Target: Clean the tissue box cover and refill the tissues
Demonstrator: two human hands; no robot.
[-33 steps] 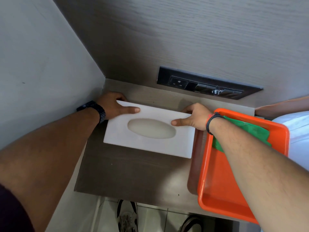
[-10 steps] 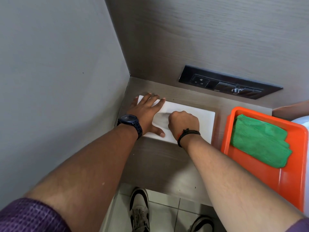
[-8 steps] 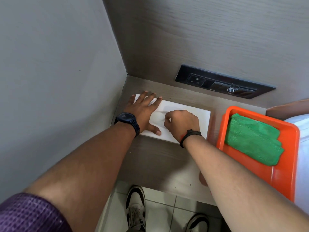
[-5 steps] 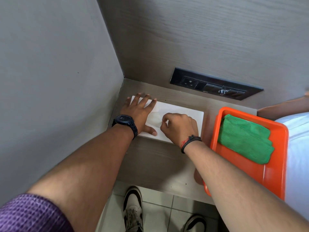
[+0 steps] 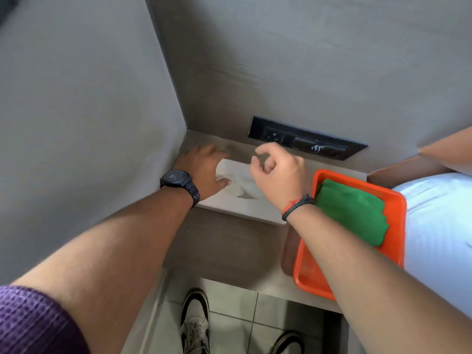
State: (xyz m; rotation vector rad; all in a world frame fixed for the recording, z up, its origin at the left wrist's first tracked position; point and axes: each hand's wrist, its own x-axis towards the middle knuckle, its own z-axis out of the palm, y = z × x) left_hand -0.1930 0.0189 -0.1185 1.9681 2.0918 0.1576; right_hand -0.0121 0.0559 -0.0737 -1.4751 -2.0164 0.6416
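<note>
The white tissue box cover (image 5: pixel 237 206) lies flat on the wooden shelf (image 5: pixel 229 244) in the corner. A white tissue fold (image 5: pixel 242 194) shows in its oval opening. My left hand (image 5: pixel 204 169) rests palm down on the cover's left end, fingers spread toward the far corner and thumb on top. My right hand (image 5: pixel 278 175) hovers above the cover's right half. It is blurred, with the fingers curled, thumb and forefinger nearly meeting, and nothing visible between them.
An orange tray (image 5: pixel 399 208) with a folded green cloth (image 5: pixel 352 210) sits on the shelf's right end, overhanging the front edge. A black socket panel (image 5: pixel 306 141) is set in the back wall. White bedding (image 5: pixel 439 226) lies at right; a wall closes the left side.
My right hand has lifted off the cover's opening and now hovers above it. My left hand has slid slightly toward the far left corner. The camera has tilted up.
</note>
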